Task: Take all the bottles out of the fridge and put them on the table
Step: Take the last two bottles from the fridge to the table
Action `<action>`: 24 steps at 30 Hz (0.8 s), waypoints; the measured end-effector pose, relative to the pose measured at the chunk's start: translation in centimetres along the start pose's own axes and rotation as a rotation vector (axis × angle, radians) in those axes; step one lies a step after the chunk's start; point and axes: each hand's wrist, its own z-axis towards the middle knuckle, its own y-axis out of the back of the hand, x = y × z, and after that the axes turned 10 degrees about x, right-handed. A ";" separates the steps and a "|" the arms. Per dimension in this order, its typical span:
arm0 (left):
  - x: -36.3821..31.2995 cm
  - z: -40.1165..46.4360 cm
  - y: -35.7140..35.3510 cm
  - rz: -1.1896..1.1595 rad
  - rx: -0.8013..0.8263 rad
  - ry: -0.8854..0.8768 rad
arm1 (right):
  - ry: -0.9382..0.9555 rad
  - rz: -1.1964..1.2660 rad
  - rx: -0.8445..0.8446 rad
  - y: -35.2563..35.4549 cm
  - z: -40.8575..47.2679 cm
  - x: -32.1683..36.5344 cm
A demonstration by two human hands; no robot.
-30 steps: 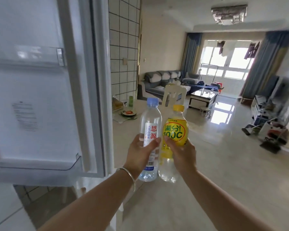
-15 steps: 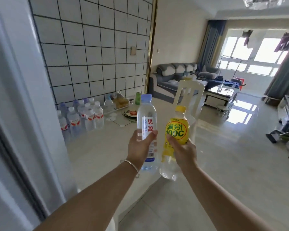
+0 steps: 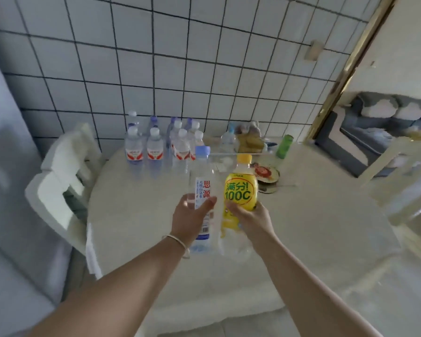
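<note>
The left hand (image 3: pixel 192 218) wraps its fingers and thumb around the middle of a clear water bottle (image 3: pixel 203 190) with a blue cap, and the right hand (image 3: pixel 249 218) grasps a yellow bottle (image 3: pixel 240 190) low on its body, just under the printed label. Both bottles stand upright and side by side at the centre of the frame, touching or nearly so, raised over the near part of the counter (image 3: pixel 314 227). Gripping them at mid-body and keeping them vertical looks meant to let each base meet the surface flat, so I judge this to be the carry just ahead of setting down.

Counted: two bottles in hand, one clear and one yellow. A cluster of small water bottles (image 3: pixel 161 144) stands at the back of the counter, upper centre-left, against the tiled wall (image 3: pixel 180 69); about ten caps show, though blur keeps the count from being exact. One green bottle (image 3: pixel 284 146) stands right of centre, beside a small plate (image 3: pixel 265 173). One white chair (image 3: pixel 63 171) sits at the left.
</note>
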 end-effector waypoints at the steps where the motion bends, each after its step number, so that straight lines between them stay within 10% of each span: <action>1: 0.4 1.1 0.1 -0.015 -0.045 0.010 | -0.016 -0.013 0.082 0.2 1.7 -0.2; 8: 2.5 5.5 3.5 0.022 -0.258 0.084 | -0.157 -0.126 0.455 -2.5 10.2 -3.5; 24: 4.3 18.7 16.8 0.331 -0.443 0.135 | -0.053 -0.453 0.350 -15.6 26.8 -4.7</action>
